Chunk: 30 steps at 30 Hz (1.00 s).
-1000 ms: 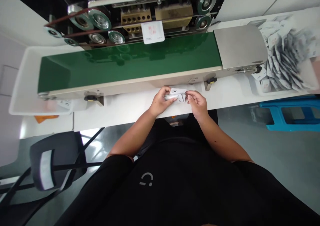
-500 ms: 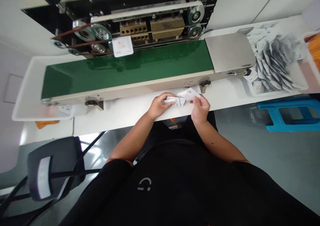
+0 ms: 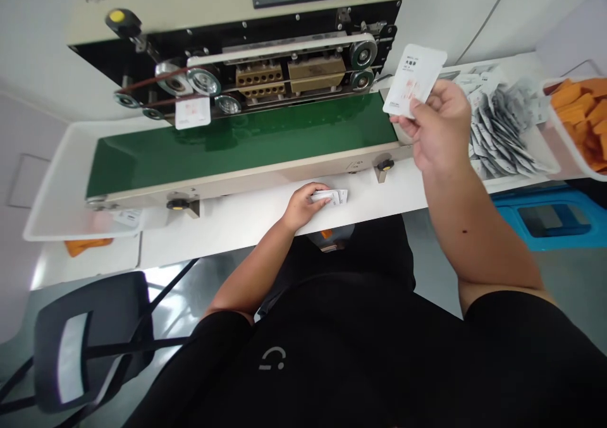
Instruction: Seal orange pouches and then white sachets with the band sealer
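Observation:
My right hand (image 3: 439,131) is raised over the right end of the green conveyor belt (image 3: 246,140) and pinches one white pouch (image 3: 413,80) with red print. My left hand (image 3: 303,205) rests on the white table (image 3: 246,216) in front of the machine, closed on a small stack of white pouches (image 3: 332,196). Another white pouch (image 3: 192,112) rides along the back of the belt under the sealing head (image 3: 284,74), near the left rollers.
A white tray (image 3: 540,156) heaped with several white pouches stands at the right. Beyond it is a bin of orange items (image 3: 581,115). A white catch tray (image 3: 52,207) sits at the belt's left end. A black chair (image 3: 90,339) and a blue stool (image 3: 545,216) are on the floor.
My right hand has lifted a single pouch from the stack up and right to the belt's right end. The pouch on the belt has travelled left. My view has tilted upward.

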{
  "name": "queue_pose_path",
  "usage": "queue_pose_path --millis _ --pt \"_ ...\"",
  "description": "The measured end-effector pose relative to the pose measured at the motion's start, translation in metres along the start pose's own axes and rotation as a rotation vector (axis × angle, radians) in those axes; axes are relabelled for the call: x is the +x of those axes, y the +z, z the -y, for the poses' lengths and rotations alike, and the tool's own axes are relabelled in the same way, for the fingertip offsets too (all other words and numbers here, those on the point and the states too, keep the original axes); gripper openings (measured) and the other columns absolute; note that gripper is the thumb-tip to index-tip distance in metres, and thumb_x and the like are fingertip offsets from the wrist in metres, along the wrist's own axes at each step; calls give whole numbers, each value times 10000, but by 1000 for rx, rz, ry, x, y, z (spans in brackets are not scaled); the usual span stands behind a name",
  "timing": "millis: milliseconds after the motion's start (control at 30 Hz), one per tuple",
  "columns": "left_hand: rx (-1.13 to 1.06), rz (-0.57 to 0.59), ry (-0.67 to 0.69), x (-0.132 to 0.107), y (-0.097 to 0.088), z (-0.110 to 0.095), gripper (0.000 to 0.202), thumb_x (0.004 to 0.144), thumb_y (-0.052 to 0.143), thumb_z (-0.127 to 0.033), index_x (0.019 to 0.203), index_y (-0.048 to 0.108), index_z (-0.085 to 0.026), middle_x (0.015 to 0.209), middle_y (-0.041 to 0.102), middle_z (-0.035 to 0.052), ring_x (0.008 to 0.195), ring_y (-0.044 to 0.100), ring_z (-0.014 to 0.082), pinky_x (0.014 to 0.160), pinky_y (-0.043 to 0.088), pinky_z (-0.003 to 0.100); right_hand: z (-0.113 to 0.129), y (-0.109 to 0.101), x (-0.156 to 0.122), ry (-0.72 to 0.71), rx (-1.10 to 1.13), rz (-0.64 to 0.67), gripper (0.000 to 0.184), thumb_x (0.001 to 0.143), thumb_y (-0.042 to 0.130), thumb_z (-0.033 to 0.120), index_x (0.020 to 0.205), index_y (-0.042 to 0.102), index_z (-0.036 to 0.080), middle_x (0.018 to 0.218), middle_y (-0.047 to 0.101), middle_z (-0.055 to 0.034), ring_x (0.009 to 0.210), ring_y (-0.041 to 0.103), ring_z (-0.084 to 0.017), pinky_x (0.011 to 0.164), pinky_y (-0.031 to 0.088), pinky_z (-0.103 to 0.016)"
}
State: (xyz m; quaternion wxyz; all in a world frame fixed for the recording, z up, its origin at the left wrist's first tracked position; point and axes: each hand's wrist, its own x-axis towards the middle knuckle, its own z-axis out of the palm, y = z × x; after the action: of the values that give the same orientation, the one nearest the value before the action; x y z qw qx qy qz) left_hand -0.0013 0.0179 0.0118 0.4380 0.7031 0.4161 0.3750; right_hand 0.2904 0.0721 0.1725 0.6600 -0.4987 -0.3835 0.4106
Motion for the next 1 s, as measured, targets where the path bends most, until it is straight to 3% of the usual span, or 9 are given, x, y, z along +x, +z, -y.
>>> queue_pose_path --millis 167,233,300,533,800,1000 --pt "17 5 39 0 -1 -4 367 888 776 -480 1114 747 -193 1104 772 104 1045 715 235 962 540 360 22 9 42 145 -254 -72 93 983 620 72 1076 620 70 755 707 -15 536 651 -37 600 526 -159" --pt "20 6 45 0 -1 -5 353 895 773 -468 1111 747 -190 1100 772 103 1031 715 230 944 541 355 26 13 49 211 -264 -60 29 997 614 83 1003 613 55 662 647 4 530 649 -44 586 513 -156" --pt "20 7 48 -1 0 -6 343 900 769 -461 1107 747 -189 1095 772 103 1020 716 228 930 541 352 26 17 53 260 -234 -43 78 1010 606 88 937 593 60 616 605 16 531 645 -47 577 514 -149" --pt "25 28 84 0 0 -8 323 914 756 -459 1099 752 -193 1081 773 104 1017 716 231 930 544 358 11 22 64 383 -192 -96 105 1045 480 42 971 553 58 653 615 1 544 630 -47 581 533 -168" --pt "15 34 119 -1 0 -7 305 925 752 -441 1108 747 -197 1078 771 97 1009 717 224 911 544 350 -9 0 78 268 -134 -60 187 1006 490 -19 877 553 101 557 571 22 508 610 -55 579 539 -204" --pt "11 54 119 -1 0 -7 311 927 750 -450 1109 746 -198 1088 770 101 1010 718 226 934 543 365 -11 13 76 316 -172 -57 148 998 547 14 882 597 89 597 629 -18 516 623 -71 540 495 -190"
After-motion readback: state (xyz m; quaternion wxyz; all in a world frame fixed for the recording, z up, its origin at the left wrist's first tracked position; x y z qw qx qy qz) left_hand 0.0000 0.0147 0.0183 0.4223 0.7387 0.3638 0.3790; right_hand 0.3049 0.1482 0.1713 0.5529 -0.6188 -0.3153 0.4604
